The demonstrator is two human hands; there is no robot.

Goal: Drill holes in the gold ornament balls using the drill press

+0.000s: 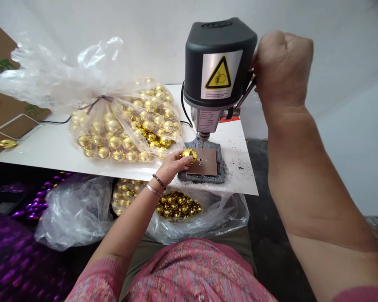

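Observation:
A shiny gold ball (190, 155) with a mirrored, tiled surface is pinched in the fingers of my left hand (171, 165). It sits over the left edge of a brown square plate (208, 162) with a small hole, on the grey base of a black drill press (220, 46). The drill's chuck (204, 136) points down just behind and right of the ball, apart from it. High at the right, my right hand (285, 67) is closed in a fist around the drill press lever (247, 92); most of the grip is hidden inside it.
A tied clear plastic bag (129, 126) full of gold balls lies on the white table (44, 155). Below the edge, an open bag (179, 205) holds more. Purple shiny balls (12, 256) fill the lower left. A cardboard box (6, 100) stands far left; dark shavings surround the base.

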